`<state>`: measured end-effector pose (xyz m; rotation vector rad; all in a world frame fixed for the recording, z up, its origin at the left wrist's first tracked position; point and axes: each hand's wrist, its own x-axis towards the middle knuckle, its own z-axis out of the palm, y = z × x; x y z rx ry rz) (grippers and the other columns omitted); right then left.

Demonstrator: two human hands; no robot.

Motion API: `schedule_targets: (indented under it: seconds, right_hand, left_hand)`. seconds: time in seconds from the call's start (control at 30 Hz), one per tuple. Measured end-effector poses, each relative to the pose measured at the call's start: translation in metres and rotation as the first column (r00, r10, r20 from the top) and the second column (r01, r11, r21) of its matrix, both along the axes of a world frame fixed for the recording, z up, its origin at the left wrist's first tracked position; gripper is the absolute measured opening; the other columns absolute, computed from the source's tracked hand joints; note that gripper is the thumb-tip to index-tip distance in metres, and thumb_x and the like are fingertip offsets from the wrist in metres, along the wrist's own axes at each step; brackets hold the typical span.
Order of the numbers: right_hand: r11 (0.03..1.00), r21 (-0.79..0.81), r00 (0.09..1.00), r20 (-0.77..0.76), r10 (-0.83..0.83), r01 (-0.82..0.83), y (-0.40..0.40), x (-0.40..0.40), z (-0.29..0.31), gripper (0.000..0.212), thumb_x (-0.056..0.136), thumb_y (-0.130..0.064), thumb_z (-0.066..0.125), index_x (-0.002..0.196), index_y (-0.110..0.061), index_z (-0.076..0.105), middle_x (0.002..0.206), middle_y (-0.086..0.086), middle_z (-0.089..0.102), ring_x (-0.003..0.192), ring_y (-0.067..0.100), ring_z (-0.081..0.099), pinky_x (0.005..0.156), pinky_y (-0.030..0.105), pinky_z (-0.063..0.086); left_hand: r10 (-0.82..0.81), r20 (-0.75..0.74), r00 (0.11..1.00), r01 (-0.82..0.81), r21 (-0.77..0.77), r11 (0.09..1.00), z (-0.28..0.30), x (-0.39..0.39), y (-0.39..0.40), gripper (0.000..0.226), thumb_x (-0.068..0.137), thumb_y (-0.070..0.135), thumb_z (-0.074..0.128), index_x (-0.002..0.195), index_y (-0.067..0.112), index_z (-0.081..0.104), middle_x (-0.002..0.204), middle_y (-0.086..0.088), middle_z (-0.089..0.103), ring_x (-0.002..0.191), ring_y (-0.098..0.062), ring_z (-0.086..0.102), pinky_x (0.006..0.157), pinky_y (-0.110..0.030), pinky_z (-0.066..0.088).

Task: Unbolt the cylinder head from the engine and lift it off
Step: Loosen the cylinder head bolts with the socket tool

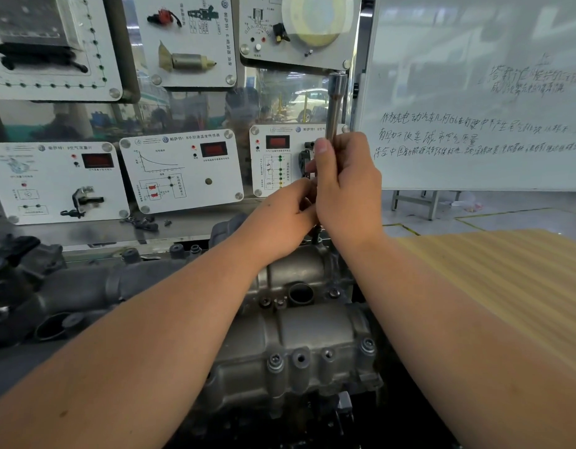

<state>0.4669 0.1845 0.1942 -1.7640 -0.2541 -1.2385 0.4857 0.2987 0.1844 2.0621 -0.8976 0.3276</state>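
head | R hand [346, 189] fist round driver [334, 106], L hand [282, 218] pinching its tip at head [299, 322] | advice: keep shaft vertical, seat fully before turning

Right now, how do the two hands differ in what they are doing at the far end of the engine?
The right hand sits higher, fingers wrapped round the upright steel extension bar; the left hand sits lower, beside it, fingers curled near the bar's lower part. The right hand's grip is plain; what the left hand pinches is hidden. Both work over the same spot at the far end of the cylinder head.
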Motion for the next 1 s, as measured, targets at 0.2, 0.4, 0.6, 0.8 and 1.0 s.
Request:
schedule_targets:
  seconds: [0.2,0.4,0.6,0.8,1.0]
  right_hand:
    - [1.000,-0.012,0.999,-0.028,-0.018,0.018,0.0008,0.0009,0.0000,0.027,0.109,-0.028,0.040,0.108,-0.012,0.062,0.085,-0.007,0.068,0.076,0.008,0.062,0.065,0.011,0.042]
    - [0.999,0.017,1.000,0.004,0.028,-0.028,0.0021,-0.0011,-0.0002,0.017,0.103,-0.037,0.052,0.111,-0.022,0.049,0.082,-0.006,0.070,0.077,0.008,0.068,0.065,0.020,0.049]
    - [0.999,-0.035,1.000,0.003,-0.030,0.030,0.0006,0.0009,-0.0002,0.022,0.108,-0.029,0.043,0.101,-0.016,0.060,0.081,-0.013,0.063,0.073,-0.003,0.059,0.066,0.009,0.043]
    - [1.000,-0.002,1.000,-0.001,0.013,-0.013,0.0008,0.0008,-0.0003,0.022,0.107,-0.031,0.046,0.113,-0.016,0.060,0.081,-0.012,0.066,0.075,-0.005,0.061,0.066,0.009,0.043]
    - [1.000,-0.021,1.000,0.020,-0.012,0.013,0.0009,-0.0005,-0.0004,0.010,0.104,-0.032,0.051,0.102,-0.022,0.051,0.080,-0.014,0.066,0.076,0.003,0.065,0.064,0.011,0.046]
  left_hand:
    - [-0.028,0.010,1.000,0.028,-0.014,0.999,0.0012,-0.0043,0.0011,0.026,0.104,0.022,0.049,0.091,0.043,0.055,0.072,0.015,0.067,0.058,0.008,0.058,0.051,-0.008,0.038]
    - [-0.033,0.007,0.999,0.033,-0.013,0.999,0.0012,-0.0013,0.0008,0.018,0.099,0.018,0.054,0.112,0.028,0.060,0.088,0.003,0.070,0.063,0.000,0.062,0.052,-0.011,0.044]
    - [-0.025,0.005,1.000,0.025,-0.028,0.999,0.0004,-0.0037,0.0012,0.027,0.103,0.026,0.049,0.093,0.050,0.055,0.083,0.012,0.071,0.065,0.004,0.062,0.052,-0.012,0.041]
    - [-0.014,0.014,1.000,0.015,-0.014,1.000,0.0009,-0.0021,0.0005,0.019,0.103,0.022,0.050,0.101,0.038,0.060,0.085,0.010,0.070,0.064,0.007,0.061,0.053,-0.008,0.041]
    - [-0.026,-0.001,1.000,0.026,-0.036,0.999,0.0007,-0.0014,0.0008,0.017,0.100,0.019,0.053,0.101,0.034,0.059,0.087,0.004,0.070,0.069,-0.001,0.064,0.055,-0.010,0.045]
